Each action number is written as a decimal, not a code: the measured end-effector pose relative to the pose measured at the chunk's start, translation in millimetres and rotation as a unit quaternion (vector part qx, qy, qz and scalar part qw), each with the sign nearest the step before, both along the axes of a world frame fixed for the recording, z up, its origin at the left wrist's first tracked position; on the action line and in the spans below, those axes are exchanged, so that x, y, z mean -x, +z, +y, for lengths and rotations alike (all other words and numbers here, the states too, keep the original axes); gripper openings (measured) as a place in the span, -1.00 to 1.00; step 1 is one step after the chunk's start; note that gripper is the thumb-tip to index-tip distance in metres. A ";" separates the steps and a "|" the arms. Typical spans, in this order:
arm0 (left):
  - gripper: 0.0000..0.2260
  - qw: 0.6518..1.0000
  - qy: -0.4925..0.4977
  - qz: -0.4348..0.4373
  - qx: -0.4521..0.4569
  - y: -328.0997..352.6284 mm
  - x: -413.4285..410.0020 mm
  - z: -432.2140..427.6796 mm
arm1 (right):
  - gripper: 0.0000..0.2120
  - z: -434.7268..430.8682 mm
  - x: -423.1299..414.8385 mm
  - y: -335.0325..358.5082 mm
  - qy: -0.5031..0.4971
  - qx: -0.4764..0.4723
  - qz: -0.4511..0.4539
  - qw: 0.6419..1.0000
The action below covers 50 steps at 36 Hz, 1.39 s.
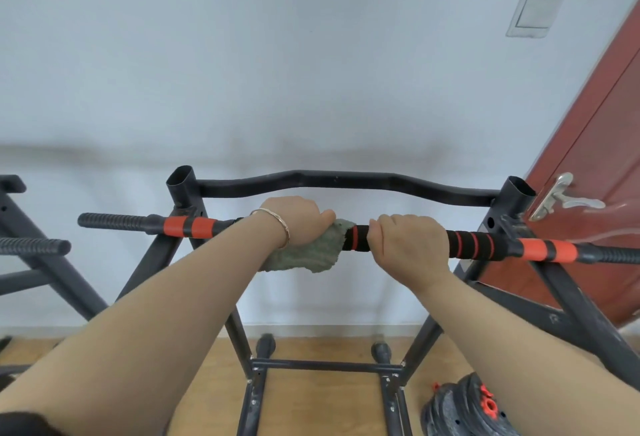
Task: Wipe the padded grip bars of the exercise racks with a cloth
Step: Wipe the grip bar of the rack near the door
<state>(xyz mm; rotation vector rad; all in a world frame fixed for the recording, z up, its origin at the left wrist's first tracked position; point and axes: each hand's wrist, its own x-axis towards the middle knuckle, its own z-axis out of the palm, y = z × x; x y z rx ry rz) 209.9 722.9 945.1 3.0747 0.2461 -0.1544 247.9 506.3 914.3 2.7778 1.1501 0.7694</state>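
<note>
Head view: left hand (294,219) is wrapped around a green cloth (311,250) on the padded bar (471,245); right hand (405,245) grips bare foam just beside it. Beyond the knuckles runs a curved black bar (346,181); weight plates (464,411) lie below the right forearm.

So the floor (311,397) is light wood planks, running up to a pale skirting strip along the wall. The black metal rack (325,366) stands right on it, its base crossbar and two capped feet touching the boards. Down in the right corner a stack of dark weight plates (460,411) with orange collars sits on the floor too.
</note>
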 end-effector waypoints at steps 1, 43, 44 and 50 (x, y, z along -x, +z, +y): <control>-0.50 1.000 -0.007 -0.009 -0.011 0.2 2.0 0.7 | -0.72 -0.9 1.5 -2.5 -0.015 -0.004 0.004 1.000; -0.60 0.988 0.086 -0.039 0.124 37.1 37.0 41.7 | -0.83 45.9 -14.3 60.4 0.052 -0.178 0.405 0.895; -0.54 0.986 0.098 -0.011 0.134 40.1 39.9 47.9 | -0.83 47.9 -14.7 61.2 0.058 -0.202 0.408 0.888; -0.59 0.969 0.091 0.015 0.228 41.7 51.8 62.4 | -0.83 67.7 -5.1 63.4 0.076 -0.344 0.518 0.779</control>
